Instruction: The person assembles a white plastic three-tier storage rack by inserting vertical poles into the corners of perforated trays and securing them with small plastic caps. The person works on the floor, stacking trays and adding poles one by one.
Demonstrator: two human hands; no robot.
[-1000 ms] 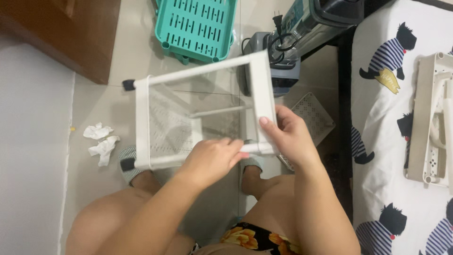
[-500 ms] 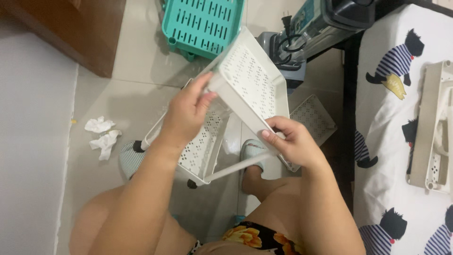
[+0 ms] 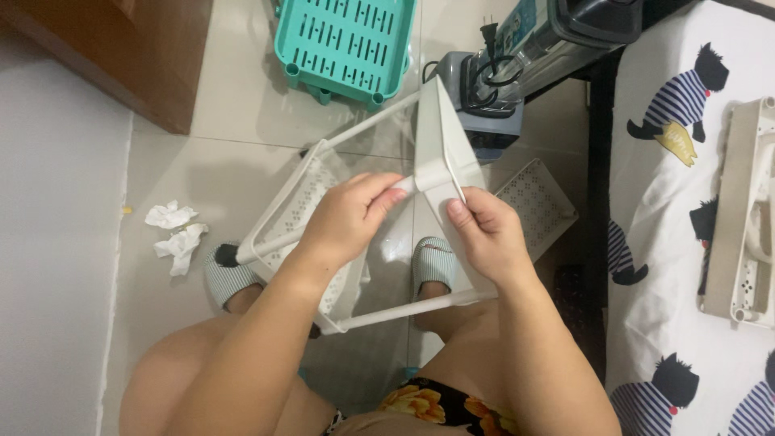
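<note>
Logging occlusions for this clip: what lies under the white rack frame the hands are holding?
Under the white rack frame: tiled floor, two striped slippers, part of a white perforated basket. Left hand and right hand cover the joint they grip.

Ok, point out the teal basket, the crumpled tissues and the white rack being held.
teal basket (image 3: 345,44): head view, slotted base.
crumpled tissues (image 3: 176,234): head view, middle of pile.
white rack (image 3: 442,137): head view, upper shelf panel.

A teal slotted basket (image 3: 345,44) lies at the top centre on the pale floor tiles (image 3: 234,113). Crumpled white tissues (image 3: 175,236) sit at the left. A brown wooden cabinet (image 3: 121,48) fills the upper left. At right, a dog-print bedsheet (image 3: 670,242) carries a cream plastic panel (image 3: 743,218).
</note>
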